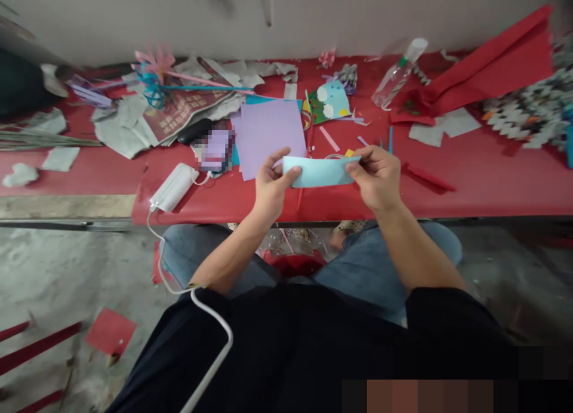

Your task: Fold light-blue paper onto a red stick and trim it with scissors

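Observation:
A strip of light blue paper (320, 172) is stretched level between my two hands, just above the table's front edge. My left hand (274, 183) pinches its left end between thumb and fingers. At the other end my right hand (378, 174) grips the strip the same way, thumb in front. Behind the strip lies a stack of purple paper sheets (271, 132), with some blue paper showing beneath it. Scissors with a yellow-and-red handle (306, 116) lie partly hidden beside the stack.
On the red-covered table (492, 189) stand a clear bottle (396, 79) and a red paper sheet (492, 67). A white power bank (174, 187) trails a cable toward me. Crumpled newspaper (179, 111), a pink-and-blue paper flower (154, 73) and paper scraps lie about. Red paper (110, 334) is on the floor.

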The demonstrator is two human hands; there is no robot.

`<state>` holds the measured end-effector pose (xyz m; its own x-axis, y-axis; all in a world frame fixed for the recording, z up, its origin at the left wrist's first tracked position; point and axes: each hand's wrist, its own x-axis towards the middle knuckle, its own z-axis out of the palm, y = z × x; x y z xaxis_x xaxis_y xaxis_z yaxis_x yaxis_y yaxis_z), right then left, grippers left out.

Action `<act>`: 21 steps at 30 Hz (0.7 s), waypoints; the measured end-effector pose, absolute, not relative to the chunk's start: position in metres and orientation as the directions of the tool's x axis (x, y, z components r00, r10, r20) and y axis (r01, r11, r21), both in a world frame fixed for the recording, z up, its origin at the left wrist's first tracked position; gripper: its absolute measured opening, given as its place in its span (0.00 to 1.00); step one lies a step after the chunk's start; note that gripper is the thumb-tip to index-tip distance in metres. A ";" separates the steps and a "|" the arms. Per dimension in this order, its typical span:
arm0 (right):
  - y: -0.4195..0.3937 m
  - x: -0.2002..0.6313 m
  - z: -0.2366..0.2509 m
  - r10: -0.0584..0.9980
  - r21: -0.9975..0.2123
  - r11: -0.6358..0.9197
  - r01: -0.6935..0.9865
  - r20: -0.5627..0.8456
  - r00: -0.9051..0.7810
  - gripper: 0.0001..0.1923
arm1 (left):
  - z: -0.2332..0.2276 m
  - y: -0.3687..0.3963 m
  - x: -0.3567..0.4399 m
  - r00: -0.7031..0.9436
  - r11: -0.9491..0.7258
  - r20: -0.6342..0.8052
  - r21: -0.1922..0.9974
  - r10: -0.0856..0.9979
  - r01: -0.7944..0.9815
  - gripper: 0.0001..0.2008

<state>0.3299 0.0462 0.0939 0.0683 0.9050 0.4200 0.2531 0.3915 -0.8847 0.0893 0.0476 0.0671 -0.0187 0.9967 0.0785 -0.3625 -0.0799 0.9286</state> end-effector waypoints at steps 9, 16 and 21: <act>0.047 0.327 0.063 0.903 -0.855 0.340 0.392 0.413 0.118 0.24 | 0.050 0.054 0.072 -0.263 -0.274 0.279 0.960 0.924 0.055 0.16; 0.045 0.324 0.049 0.923 -0.892 0.309 0.330 0.365 0.123 0.20 | 0.048 0.051 0.075 -0.254 -0.256 0.270 0.963 0.929 0.086 0.17; 0.039 0.315 0.042 0.902 -0.883 0.339 0.325 0.403 0.153 0.13 | 0.042 0.043 0.081 -0.189 -0.282 0.308 0.948 0.932 0.150 0.11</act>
